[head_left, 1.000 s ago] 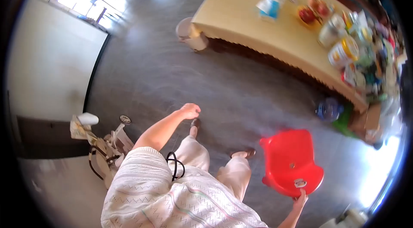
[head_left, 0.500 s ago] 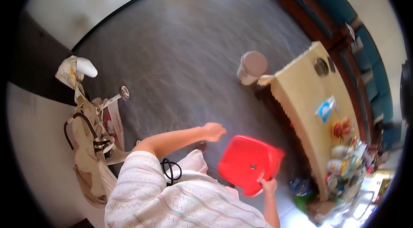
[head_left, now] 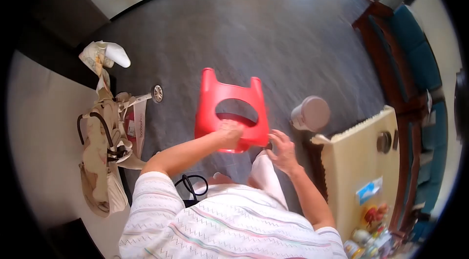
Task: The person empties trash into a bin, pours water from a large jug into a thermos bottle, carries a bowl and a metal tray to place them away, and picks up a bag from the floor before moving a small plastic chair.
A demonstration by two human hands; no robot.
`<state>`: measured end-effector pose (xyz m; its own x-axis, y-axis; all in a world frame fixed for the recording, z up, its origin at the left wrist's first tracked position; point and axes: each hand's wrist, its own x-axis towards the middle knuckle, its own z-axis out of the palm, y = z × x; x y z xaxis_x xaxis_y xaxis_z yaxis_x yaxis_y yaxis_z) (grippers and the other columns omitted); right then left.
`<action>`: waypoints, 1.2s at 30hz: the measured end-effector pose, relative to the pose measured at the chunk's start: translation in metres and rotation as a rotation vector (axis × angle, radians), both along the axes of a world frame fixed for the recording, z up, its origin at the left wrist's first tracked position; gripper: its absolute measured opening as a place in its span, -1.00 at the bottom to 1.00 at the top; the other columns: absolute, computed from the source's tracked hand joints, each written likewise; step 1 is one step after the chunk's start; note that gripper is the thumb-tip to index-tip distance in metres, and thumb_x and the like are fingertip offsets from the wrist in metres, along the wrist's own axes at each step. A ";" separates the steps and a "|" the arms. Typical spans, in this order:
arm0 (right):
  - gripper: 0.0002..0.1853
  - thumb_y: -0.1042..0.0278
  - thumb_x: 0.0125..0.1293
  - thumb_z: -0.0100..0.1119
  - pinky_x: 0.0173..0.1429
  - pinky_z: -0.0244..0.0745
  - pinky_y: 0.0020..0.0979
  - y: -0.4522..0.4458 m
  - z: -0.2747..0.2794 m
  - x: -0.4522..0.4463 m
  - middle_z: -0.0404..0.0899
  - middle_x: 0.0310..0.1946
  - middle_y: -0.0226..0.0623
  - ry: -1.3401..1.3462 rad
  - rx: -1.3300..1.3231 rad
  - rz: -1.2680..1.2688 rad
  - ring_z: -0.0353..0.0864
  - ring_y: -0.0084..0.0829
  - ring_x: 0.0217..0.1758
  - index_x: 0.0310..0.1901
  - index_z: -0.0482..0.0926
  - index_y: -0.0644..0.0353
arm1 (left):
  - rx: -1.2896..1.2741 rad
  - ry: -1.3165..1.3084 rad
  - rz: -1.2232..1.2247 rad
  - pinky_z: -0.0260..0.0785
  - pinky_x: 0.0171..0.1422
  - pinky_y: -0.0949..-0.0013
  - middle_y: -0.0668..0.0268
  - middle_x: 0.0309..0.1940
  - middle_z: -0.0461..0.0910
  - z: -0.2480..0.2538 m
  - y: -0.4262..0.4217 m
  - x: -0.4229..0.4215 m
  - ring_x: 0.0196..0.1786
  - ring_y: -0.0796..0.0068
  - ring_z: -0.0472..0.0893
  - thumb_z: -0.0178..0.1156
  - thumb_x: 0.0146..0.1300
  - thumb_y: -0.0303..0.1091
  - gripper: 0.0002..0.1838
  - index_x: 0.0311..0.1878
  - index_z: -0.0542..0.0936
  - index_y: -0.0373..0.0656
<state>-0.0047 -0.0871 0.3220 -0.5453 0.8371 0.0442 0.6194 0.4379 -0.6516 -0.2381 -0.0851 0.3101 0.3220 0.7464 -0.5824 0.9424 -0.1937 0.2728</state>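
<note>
In the head view a red plastic stool (head_left: 207, 117) is held in front of my body, tipped so that two legs point away from me and the side with a large oval opening faces up. My left hand (head_left: 230, 131) grips it at the near edge of that opening; some fingers are hidden inside. Just off the stool's right near corner is my right hand (head_left: 283, 150), fingers spread and holding nothing. I cannot tell whether its fingertips brush the stool.
A lidded bucket (head_left: 311, 114) stands on the grey floor (head_left: 293, 39) to the right. Beyond it is a table with a cream cloth (head_left: 342, 166), bearing jars and bags. A wooden sofa (head_left: 415, 44) lines the right wall. A folded stroller (head_left: 105, 137) leans at the left.
The stool has moved left and forward and turned from seat-up to side-up. My left hand has taken hold of it, and my right hand has let it go.
</note>
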 end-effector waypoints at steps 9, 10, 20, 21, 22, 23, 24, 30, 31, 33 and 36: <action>-0.82 0.49 0.06 0.12 -0.27 0.48 -0.53 0.227 -0.052 0.130 0.61 -0.44 -0.27 0.059 -0.717 -0.202 0.58 -0.57 -0.41 -0.27 0.57 0.31 | 0.052 0.100 1.056 0.38 0.03 0.16 -0.02 -0.18 0.53 -0.034 0.057 -0.121 -0.05 0.04 0.52 0.24 -0.27 -0.32 -0.40 -0.02 0.38 -0.24; -0.83 0.48 0.06 0.11 -0.27 0.48 -0.53 0.264 -0.052 0.129 0.61 -0.46 -0.27 -0.082 -0.572 -0.144 0.58 -0.56 -0.42 -0.28 0.57 0.31 | 0.009 0.105 1.167 0.38 0.04 0.18 -0.02 -0.16 0.53 -0.027 0.071 -0.130 -0.03 0.05 0.51 0.25 -0.28 -0.32 -0.38 -0.01 0.39 -0.24; -0.70 0.55 0.03 0.00 -0.73 0.22 -0.48 0.480 -0.079 0.196 0.50 -0.53 -0.28 -0.234 -0.979 -0.693 0.50 -0.48 -0.63 -0.13 0.48 0.27 | -0.278 -0.089 1.981 0.41 -0.06 0.04 0.06 -0.24 0.57 -0.064 0.187 -0.253 -0.18 0.07 0.58 0.38 -0.33 -0.39 -0.58 -0.28 0.59 -0.31; -0.72 0.54 0.05 0.00 -0.73 0.22 -0.48 0.483 -0.080 0.204 0.50 -0.53 -0.28 -0.262 -1.009 -0.731 0.50 -0.48 -0.63 -0.15 0.48 0.26 | -0.305 -0.076 2.019 0.41 -0.09 -0.02 0.06 -0.24 0.57 -0.066 0.204 -0.262 -0.18 0.04 0.57 0.37 -0.32 -0.40 -0.60 -0.29 0.59 -0.31; -0.74 0.54 0.06 0.00 -0.73 0.22 -0.49 0.490 -0.080 0.208 0.51 -0.53 -0.28 -0.287 -1.038 -0.772 0.50 -0.47 -0.63 -0.16 0.48 0.25 | -0.329 -0.064 2.054 0.40 -0.12 -0.07 0.06 -0.24 0.56 -0.074 0.222 -0.272 -0.19 0.01 0.57 0.37 -0.31 -0.41 -0.61 -0.30 0.58 -0.31; -0.77 0.53 0.08 0.00 -0.73 0.22 -0.48 0.495 -0.079 0.212 0.51 -0.54 -0.27 -0.260 -1.113 -0.825 0.51 -0.44 -0.62 -0.17 0.47 0.24 | -0.358 -0.057 2.090 0.39 -0.15 -0.13 0.06 -0.24 0.56 -0.081 0.239 -0.283 -0.20 -0.03 0.56 0.37 -0.30 -0.42 -0.63 -0.31 0.58 -0.31; -0.79 0.53 0.10 0.00 -0.74 0.23 -0.47 0.504 -0.080 0.219 0.51 -0.54 -0.27 -0.234 -1.184 -0.876 0.52 -0.42 -0.61 -0.19 0.47 0.23 | -0.394 -0.065 2.087 0.39 -0.15 -0.13 0.05 -0.24 0.55 -0.081 0.261 -0.292 -0.21 -0.04 0.55 0.38 -0.30 -0.41 -0.61 -0.30 0.57 -0.32; -0.84 0.47 0.17 0.01 -0.43 0.45 -0.18 0.603 -0.078 0.238 0.57 -0.48 -0.24 -0.478 -1.362 -1.005 0.62 -0.24 -0.48 -0.19 0.47 0.17 | -0.367 -0.046 2.109 0.40 -0.17 -0.12 0.08 -0.28 0.53 -0.066 0.396 -0.325 -0.26 -0.03 0.53 0.38 -0.27 -0.34 -0.62 -0.32 0.55 -0.31; -0.84 0.47 0.17 0.01 -0.43 0.45 -0.18 0.635 -0.083 0.237 0.57 -0.48 -0.24 -0.500 -1.342 -1.010 0.62 -0.24 -0.48 -0.19 0.47 0.17 | -0.392 0.007 2.107 0.40 -0.21 -0.10 0.11 -0.30 0.55 -0.060 0.424 -0.329 -0.29 0.01 0.55 0.37 -0.25 -0.32 -0.63 -0.33 0.56 -0.29; -0.88 0.49 0.14 0.00 -0.46 0.45 -0.19 0.711 -0.084 0.223 0.56 -0.52 -0.23 -0.524 -1.284 -1.008 0.61 -0.24 -0.51 -0.26 0.48 0.20 | -0.304 0.010 2.110 0.40 -0.20 -0.09 0.12 -0.31 0.56 -0.056 0.476 -0.328 -0.28 0.03 0.55 0.37 -0.24 -0.32 -0.63 -0.31 0.56 -0.28; -0.95 0.51 0.06 0.00 -0.70 0.30 -0.34 0.855 -0.074 0.173 0.48 -0.65 -0.23 -0.435 -1.215 -0.795 0.53 -0.34 -0.66 -0.44 0.47 0.24 | -0.236 0.028 2.133 0.41 -0.22 -0.10 0.13 -0.31 0.57 -0.049 0.567 -0.352 -0.25 0.04 0.56 0.36 -0.22 -0.32 -0.62 -0.28 0.57 -0.29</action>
<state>0.1682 0.7675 0.2476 0.2641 0.3195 -0.9100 0.6623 -0.7460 -0.0696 -0.5905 0.4822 0.2610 -0.7010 -0.2036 -0.6835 -0.3765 0.9196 0.1122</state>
